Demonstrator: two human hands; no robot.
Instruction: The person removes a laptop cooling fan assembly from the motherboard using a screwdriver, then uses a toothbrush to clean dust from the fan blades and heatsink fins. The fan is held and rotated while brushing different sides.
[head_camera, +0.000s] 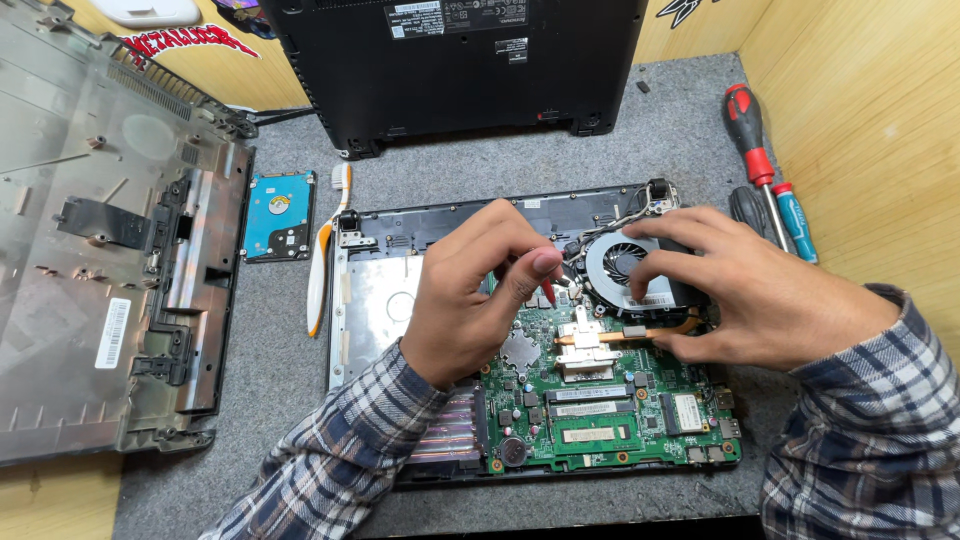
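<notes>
the left hand (470, 300) pinches a small red-handled tool (546, 288) over the green motherboard (600, 410) of the opened laptop (400, 300), beside the cooling fan (625, 265). the right hand (750, 295) rests on that fan, fingers curled around its housing. screwdrivers (760, 150) lie at the right of the grey worktop (280, 340), a hard drive (279, 215) at the left.

There is just one camera, worn on the person's head. It looks almost straight down, from close up, at the grey counter (660, 120). The open laptop (560, 400) fills the middle. The far wooden wall shows a little at the top, maybe tilted away.
</notes>
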